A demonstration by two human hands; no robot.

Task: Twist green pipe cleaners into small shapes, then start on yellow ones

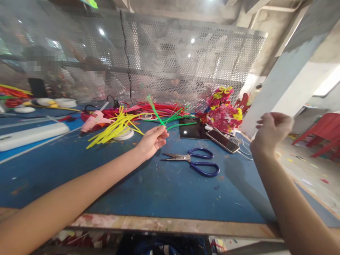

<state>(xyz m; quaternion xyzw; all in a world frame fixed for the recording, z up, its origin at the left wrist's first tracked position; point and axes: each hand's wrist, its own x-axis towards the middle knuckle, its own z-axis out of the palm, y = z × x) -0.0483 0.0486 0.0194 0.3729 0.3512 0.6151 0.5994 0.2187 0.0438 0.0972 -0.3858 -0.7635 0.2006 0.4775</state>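
Note:
My left hand [154,140] is closed in a pinch over the middle of the table. Between its thumb and fingers are green pipe cleaners [155,109], one pointing up with a frayed, fluffy tip. My right hand [273,131] is raised off the table at the right, wrist bent and fingers curled. Whatever it may hold is hidden behind the hand. Below and right of my left hand lie scissors [176,157] with blue handles, blades apart and pointing left. Yellow pipe cleaners [117,127] lie in a loose bunch left of that hand, across a white tape roll [124,134].
A pink glue gun [97,121] and a long white block [34,136] lie left. Red pipe cleaners [162,107] are piled behind. A phone [223,140] with white cable, a black tablet [192,129] and a pink-and-yellow flower piece [224,115] stand right. A perforated panel [170,53] rises behind.

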